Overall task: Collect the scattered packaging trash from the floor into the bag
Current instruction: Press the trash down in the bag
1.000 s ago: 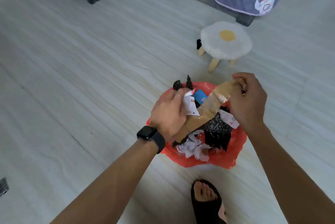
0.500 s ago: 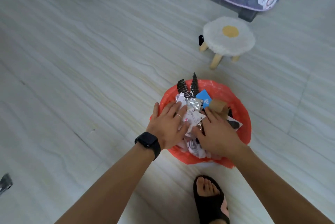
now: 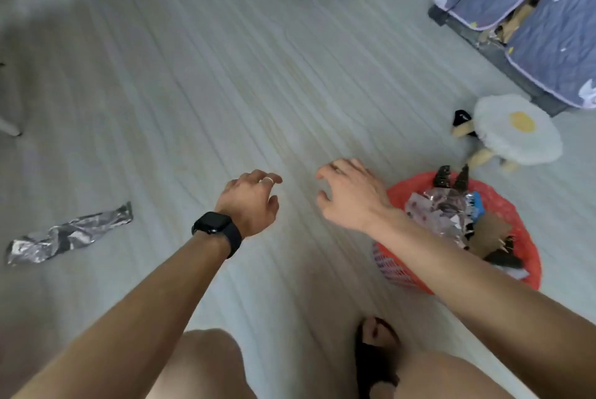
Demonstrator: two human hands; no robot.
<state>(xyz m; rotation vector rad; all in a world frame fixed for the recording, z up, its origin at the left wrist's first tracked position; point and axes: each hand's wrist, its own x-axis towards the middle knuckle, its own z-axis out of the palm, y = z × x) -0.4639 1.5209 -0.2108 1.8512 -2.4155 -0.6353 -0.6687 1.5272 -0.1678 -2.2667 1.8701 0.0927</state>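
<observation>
From the head camera, looking down: both arms reach out over the pale floor (image 3: 225,76), hands side by side with a small gap between them. The left hand (image 3: 250,201) hangs palm down with fingers loosely curled and grasps nothing; a black watch (image 3: 214,231) sits on its wrist and a thin ring (image 3: 267,180) on one finger. The right hand (image 3: 351,195) is much the same, relaxed, fingers bent like a loose claw, nothing in it (neither hand seems to touch the floor, though I cannot say for certain).

Just to the right of the right hand sits the red bag (image 3: 529,269), mouth open, with the right forearm crossing over its near left edge. Inside it are crumpled silver wrappers (image 3: 435,208), a blue packet (image 3: 477,205), a piece of brown cardboard (image 3: 490,234) and some black scraps (image 3: 443,176) poking up at the far rim.

Well off to the left of the left hand, a long crumpled foil wrapper (image 3: 69,234) lies flat on the floor, apart from everything else.

Beyond the bag, further right of the right hand, stands a small stool (image 3: 516,129) with a fried-egg cushion, and past that a quilted blue cover (image 3: 548,27). Below the right forearm, a foot in a black sandal (image 3: 375,353) rests on the floor.
</observation>
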